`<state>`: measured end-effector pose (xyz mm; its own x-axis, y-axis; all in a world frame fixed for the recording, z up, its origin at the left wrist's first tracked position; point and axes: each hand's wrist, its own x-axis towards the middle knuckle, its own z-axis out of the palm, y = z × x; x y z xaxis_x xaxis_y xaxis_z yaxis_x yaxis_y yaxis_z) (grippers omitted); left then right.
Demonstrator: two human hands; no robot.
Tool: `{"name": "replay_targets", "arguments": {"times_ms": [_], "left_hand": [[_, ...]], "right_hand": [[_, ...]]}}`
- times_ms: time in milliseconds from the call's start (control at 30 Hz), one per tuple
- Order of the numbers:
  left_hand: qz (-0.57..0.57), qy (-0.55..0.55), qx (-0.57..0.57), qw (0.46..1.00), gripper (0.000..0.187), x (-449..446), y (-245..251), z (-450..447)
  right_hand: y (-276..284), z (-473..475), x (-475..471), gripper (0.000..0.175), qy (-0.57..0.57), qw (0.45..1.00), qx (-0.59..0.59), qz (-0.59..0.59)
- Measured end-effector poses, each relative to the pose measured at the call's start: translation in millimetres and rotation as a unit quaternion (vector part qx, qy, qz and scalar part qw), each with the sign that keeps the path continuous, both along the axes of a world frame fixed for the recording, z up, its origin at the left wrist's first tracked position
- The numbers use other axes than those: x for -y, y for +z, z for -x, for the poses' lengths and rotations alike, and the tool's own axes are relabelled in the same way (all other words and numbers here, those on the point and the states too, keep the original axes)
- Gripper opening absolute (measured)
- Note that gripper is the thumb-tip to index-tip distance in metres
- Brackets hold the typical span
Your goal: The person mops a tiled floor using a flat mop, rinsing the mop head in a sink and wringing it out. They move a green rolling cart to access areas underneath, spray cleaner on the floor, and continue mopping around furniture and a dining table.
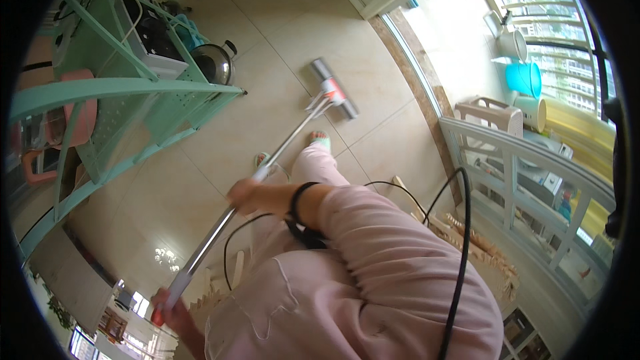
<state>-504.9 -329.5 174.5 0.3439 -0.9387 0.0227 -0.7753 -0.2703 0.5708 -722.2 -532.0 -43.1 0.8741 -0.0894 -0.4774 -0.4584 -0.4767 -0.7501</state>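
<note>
A sponge mop with a long metal pole [202,247] slants across the view. Its grey, red and white head [334,89] rests on the tiled floor ahead of my feet. Partway along the pole, my right hand [246,196] is wrapped around it, a black band on that wrist. My left hand [172,310] grips the upper end near a red cap [157,316], low at the left of the picture. Both hands look slightly blurred. Beside the pole, one slippered foot [320,139] shows below a pink trouser leg, and the other [261,160] is partly hidden.
At left stands a green metal shelf rack [125,85] with a lidded pot [215,62] and a cooking appliance [150,35]. A sliding door track [415,65] borders a balcony at right, with a stool [492,112] and blue bucket [524,80]. A black cable [465,240] loops near me.
</note>
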Motion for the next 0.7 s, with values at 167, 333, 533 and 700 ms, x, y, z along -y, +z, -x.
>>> {"name": "replay_targets", "arguments": {"times_ms": [167, 333, 533, 700], "left_hand": [[0.164, 0.046, -0.382, 0.908, 0.013, -51, 73, -80], [0.148, 0.031, -0.196, 0.969, 0.011, -42, 18, -78], [0.033, 0.114, -0.605, 0.788, 0.025, 8, -64, 26], [-0.139, -0.011, -0.671, 0.728, 0.046, 101, -125, 167]], "right_hand": [[38, -90, -57, 0.017, -0.006, 0.997, 0.048, -0.058], [37, -53, -40, 0.019, -0.038, 0.999, 0.008, -0.033], [-31, 72, 26, 0.020, -0.081, 0.995, -0.038, 0.051], [-80, 214, 92, 0.019, -0.224, 0.938, -0.210, 0.163]]}}
